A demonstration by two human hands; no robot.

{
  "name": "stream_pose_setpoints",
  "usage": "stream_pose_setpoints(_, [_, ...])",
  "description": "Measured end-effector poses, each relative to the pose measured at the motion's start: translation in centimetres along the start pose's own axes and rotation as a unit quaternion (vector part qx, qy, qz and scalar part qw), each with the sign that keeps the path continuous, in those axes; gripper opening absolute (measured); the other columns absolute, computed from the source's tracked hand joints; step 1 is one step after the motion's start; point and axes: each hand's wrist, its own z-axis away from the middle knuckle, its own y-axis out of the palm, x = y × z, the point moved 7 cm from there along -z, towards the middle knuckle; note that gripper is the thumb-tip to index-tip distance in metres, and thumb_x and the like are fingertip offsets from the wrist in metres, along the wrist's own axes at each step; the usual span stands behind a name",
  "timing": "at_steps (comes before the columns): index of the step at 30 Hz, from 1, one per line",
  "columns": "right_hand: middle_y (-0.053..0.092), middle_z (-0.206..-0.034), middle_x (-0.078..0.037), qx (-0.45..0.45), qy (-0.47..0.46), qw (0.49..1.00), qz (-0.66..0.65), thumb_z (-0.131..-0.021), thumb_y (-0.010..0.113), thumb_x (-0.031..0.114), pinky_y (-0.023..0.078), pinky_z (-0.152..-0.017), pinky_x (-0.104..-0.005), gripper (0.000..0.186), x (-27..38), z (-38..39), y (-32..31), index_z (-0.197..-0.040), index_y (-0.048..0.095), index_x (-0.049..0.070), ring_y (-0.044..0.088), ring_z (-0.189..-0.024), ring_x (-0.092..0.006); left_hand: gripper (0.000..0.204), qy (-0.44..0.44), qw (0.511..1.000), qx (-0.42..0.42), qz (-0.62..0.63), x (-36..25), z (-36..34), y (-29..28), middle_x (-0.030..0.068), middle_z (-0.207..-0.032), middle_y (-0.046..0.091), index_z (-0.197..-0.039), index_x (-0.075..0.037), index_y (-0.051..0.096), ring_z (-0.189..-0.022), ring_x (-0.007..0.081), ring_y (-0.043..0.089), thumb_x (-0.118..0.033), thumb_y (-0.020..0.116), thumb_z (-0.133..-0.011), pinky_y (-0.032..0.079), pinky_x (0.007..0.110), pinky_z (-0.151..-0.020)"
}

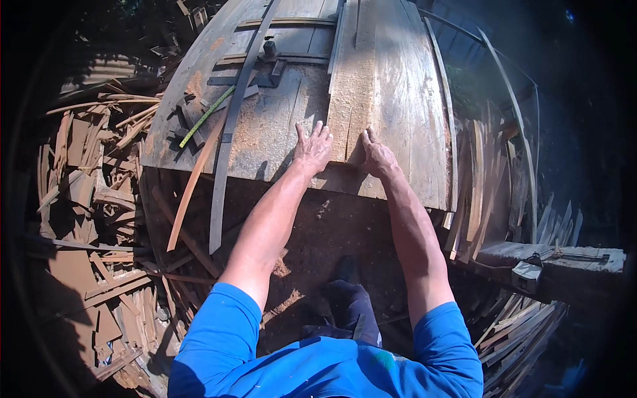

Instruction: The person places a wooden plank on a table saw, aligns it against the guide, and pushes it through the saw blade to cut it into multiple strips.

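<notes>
Long, sawdusty wooden board (352, 93) flat on table (279, 119)

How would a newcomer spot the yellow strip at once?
On the big wooden table, go left from the left hand, past the long grey slat. There the yellow strip lies slanted, beside dark pieces. Its bright yellow-green sets it apart from its duller neighbours.

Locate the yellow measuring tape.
In the head view, the yellow measuring tape slants over the left side of the wooden table, just left of the long grey strip.
</notes>
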Motion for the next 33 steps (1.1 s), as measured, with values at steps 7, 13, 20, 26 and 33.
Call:
stream_pose_setpoints(7, [0.022, -0.160, -0.017, -0.030, -0.024, 0.999, 0.005, -0.063, 0.076, 0.013, 0.051, -0.099, -0.0423, 0.103, -0.7, -2.3, -0.3, -0.152, 0.026, 0.002, 0.059, -0.119, -0.0387, 0.053, 0.021, 0.998, -0.023, -0.051, 0.3, -1.9, -0.3, 0.0068, -0.152, 0.040, -0.139, -0.006, 0.051, -0.148, 0.0261, 0.024, -0.012, 0.059, -0.087, 0.012, 0.080, -0.107])
stream_pose_setpoints(13, [0.023, -0.160, -0.019, -0.020, -0.015, 1.000, -0.009, -0.064, 0.074, 0.012, 0.052, -0.098, -0.0421, 0.102, -1.6, -4.0, -0.4, -0.152, 0.025, 0.001, 0.060, -0.117, -0.0385, 0.055, 0.016, 0.999, -0.015, -0.041, 0.6, -3.6, -0.7, 0.0053, -0.153, 0.038, -0.138, -0.006, 0.051, -0.149, 0.0277, 0.022, -0.005, 0.057, -0.084, 0.005, 0.079, -0.109])
stream_pose_setpoints(20, [0.025, -0.158, -0.021, -0.015, -0.019, 1.000, 0.001, -0.066, 0.072, 0.013, 0.052, -0.096, -0.0423, 0.100, -2.0, -5.9, -1.1, -0.152, 0.024, -0.001, 0.061, -0.115, -0.0389, 0.051, 0.012, 0.998, -0.016, -0.060, 1.2, -5.4, -1.0, 0.0047, -0.152, 0.040, -0.137, -0.006, 0.052, -0.150, 0.0281, 0.021, -0.008, 0.056, -0.086, 0.003, 0.079, -0.109])
stream_pose_setpoints(26, [0.023, -0.157, -0.025, -0.051, -0.037, 0.998, -0.012, -0.066, 0.073, 0.015, 0.052, -0.097, -0.0421, 0.100, -1.9, -7.1, -2.2, -0.152, 0.024, -0.002, 0.061, -0.116, -0.0394, 0.048, 0.015, 0.998, -0.004, -0.069, 1.5, -6.8, -1.5, 0.0037, -0.150, 0.042, -0.134, -0.007, 0.055, -0.150, 0.0286, 0.021, -0.010, 0.057, -0.086, 0.003, 0.080, -0.109])
stream_pose_setpoints(33, [0.023, -0.157, -0.026, -0.043, -0.047, 0.998, -0.001, -0.062, 0.074, 0.011, 0.051, -0.099, -0.0412, 0.102, -3.2, -9.4, -1.6, -0.151, 0.025, -0.004, 0.060, -0.116, -0.0403, 0.048, 0.012, 0.998, -0.008, -0.068, 1.9, -8.2, -2.4, 0.0037, -0.148, 0.043, -0.133, -0.007, 0.056, -0.149, 0.0302, 0.021, -0.010, 0.059, -0.086, 0.002, 0.080, -0.109])
